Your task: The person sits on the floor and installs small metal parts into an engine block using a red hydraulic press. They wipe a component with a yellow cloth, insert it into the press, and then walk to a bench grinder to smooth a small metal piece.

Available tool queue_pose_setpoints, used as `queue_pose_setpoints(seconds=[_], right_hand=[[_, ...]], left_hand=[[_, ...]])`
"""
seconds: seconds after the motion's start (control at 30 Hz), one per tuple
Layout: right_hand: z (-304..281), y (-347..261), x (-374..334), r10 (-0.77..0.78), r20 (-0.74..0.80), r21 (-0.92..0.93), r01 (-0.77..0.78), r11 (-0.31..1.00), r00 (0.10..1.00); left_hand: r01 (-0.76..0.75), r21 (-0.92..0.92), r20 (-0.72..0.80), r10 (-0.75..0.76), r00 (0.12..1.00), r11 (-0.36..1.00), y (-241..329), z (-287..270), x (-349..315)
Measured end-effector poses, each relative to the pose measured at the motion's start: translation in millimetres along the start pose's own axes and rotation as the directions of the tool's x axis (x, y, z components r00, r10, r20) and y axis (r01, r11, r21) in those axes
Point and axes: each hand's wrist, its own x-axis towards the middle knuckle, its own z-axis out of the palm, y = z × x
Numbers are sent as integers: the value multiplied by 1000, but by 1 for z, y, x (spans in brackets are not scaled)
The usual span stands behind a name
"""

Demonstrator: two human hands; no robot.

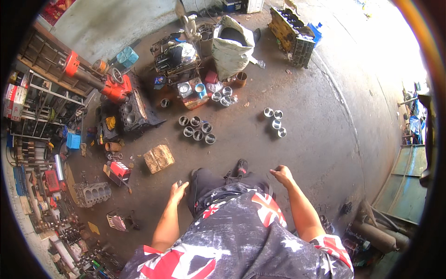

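Judging this between grasps, I can't tell whether left hand or right hand fingers grip anything; reaching pistons needs stooping.

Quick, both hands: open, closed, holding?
Left hand: partly curled; small dark thing possibly held, cannot tell.
Right hand: loosely curled, nothing visibly held.

Tan block, silvery pistons

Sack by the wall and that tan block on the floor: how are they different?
The sack is whitish, but the block is tan-brown. The sack looks soft and wrinkled, with an open top; the block looks boxy, with straighter edges. The sack also looks bigger than the block. Both rest on the floor.
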Motion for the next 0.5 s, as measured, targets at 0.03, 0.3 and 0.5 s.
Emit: queue_pose_setpoints(seconds=[0.03, 0.3, 0.5], right_hand=[[-18, 11, 8, 69, -42, 37, -67, 997, 997], [-74, -19, 79, 18, -91, 395, 19, 918, 996], [-75, -85, 131, -1, 46, 470, -21, 883, 999]], left_hand=[[-86, 71, 13, 85, 996, 994, 19, 17, 6], [-143, 321, 109, 114, 987, 936, 107, 45, 25], [49, 268, 60, -67, 996, 962, 112, 34, 93]])
